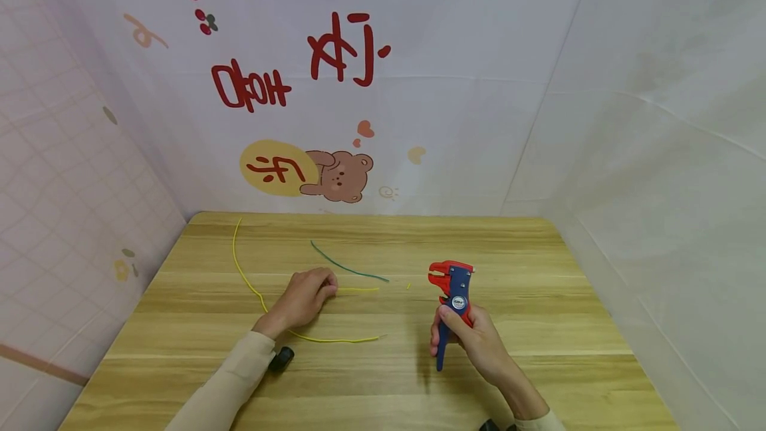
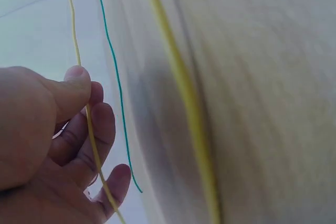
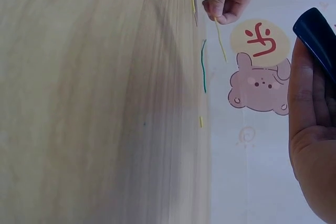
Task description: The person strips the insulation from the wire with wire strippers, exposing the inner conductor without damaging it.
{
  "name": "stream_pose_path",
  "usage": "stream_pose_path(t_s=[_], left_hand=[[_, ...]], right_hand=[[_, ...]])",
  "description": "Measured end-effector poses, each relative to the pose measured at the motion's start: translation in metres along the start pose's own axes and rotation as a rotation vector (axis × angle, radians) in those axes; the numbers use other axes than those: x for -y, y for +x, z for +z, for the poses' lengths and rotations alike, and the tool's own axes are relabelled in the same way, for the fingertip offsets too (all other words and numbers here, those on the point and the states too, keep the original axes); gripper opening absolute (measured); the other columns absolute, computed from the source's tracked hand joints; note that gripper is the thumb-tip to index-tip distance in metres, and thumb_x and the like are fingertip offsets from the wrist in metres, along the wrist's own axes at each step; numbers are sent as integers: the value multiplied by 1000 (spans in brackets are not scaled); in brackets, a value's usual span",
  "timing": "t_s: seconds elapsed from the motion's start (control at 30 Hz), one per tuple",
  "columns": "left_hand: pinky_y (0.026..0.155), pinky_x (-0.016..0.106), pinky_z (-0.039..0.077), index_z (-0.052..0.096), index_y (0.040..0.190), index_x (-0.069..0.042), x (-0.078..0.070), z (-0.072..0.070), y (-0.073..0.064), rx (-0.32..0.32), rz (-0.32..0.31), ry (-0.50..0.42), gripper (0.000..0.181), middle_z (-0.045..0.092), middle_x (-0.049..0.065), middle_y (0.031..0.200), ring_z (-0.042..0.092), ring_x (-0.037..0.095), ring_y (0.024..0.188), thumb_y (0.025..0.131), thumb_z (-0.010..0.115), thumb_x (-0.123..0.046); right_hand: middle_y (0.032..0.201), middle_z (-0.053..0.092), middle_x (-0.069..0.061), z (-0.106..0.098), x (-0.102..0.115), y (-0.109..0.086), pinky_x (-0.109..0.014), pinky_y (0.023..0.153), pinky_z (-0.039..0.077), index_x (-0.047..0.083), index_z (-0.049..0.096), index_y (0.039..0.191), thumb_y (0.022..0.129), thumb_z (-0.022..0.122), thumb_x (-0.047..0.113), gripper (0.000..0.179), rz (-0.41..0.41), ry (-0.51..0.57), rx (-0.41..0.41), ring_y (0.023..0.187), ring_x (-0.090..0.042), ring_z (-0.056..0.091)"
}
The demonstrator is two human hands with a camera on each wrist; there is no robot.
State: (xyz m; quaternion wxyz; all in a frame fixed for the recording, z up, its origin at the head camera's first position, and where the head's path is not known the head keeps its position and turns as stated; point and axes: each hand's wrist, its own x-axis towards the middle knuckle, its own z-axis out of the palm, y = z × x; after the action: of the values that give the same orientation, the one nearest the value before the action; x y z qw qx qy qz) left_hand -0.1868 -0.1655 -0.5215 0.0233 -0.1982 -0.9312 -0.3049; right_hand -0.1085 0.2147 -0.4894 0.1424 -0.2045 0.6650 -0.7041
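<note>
My left hand [image 1: 306, 298] pinches a thin yellow wire [image 1: 359, 289] between thumb and fingers, and its free end points right. In the left wrist view the pinched yellow wire [image 2: 73, 30] also trails down across the palm. My right hand [image 1: 475, 341] grips the handles of a red and blue wire stripper [image 1: 459, 285], held above the table with its red jaws upward and parted, nothing between them. In the right wrist view only a dark blue handle [image 3: 317, 35] of it shows. A yellow wire [image 1: 335, 340] curves round the left hand on the table, its right end bare.
A green wire [image 1: 347, 268] lies beyond the left hand on the wooden table [image 1: 335, 391]. A tiny yellow piece [image 1: 409, 286] lies between the wire tip and the stripper. White printed cloth walls [image 1: 455, 85] stand behind and on both sides.
</note>
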Motion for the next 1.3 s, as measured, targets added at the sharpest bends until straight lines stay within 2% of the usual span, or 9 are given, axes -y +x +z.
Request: stream_pose_path(t_s=[0.17,0.37,0.7,1.0,1.3], left_hand=[[75,26,52,74,101,-11,-5,-5,-2,-32,20,-79,9,73,-1,93,58,4,80,109,73,-7],[81,27,56,75,103,-10,-14,-11,-4,-61,33,-123,7,73,-2,96,64,7,89,109,74,-6],[88,33,61,77,107,-11,-36,-19,-11,-132,117,-145,10,77,-3,101,72,12,96,105,77,-1],[85,41,64,79,108,-11,-55,-29,-17,-188,209,-163,15,78,-1,100,71,10,93,100,82,1],[84,28,61,78,108,-17,-68,-34,-24,-221,263,-186,20,78,-5,102,70,7,93,100,83,1]], right_hand=[[91,75,-1,0,0,1,-45,84,71,-19,53,116,124,42,18,40,7,2,1,79,-17,80],[91,75,-2,1,0,2,-46,84,71,-21,52,117,124,41,17,40,1,0,8,80,-18,81],[92,76,-1,1,-2,3,-46,84,71,-9,59,115,124,41,16,32,-8,3,13,80,-18,81],[91,76,-1,2,-2,3,-46,83,71,-16,56,115,124,41,17,37,-2,-2,6,79,-17,81],[91,76,0,3,-2,4,-47,84,71,-17,56,114,124,42,17,38,2,-3,5,79,-17,81]])
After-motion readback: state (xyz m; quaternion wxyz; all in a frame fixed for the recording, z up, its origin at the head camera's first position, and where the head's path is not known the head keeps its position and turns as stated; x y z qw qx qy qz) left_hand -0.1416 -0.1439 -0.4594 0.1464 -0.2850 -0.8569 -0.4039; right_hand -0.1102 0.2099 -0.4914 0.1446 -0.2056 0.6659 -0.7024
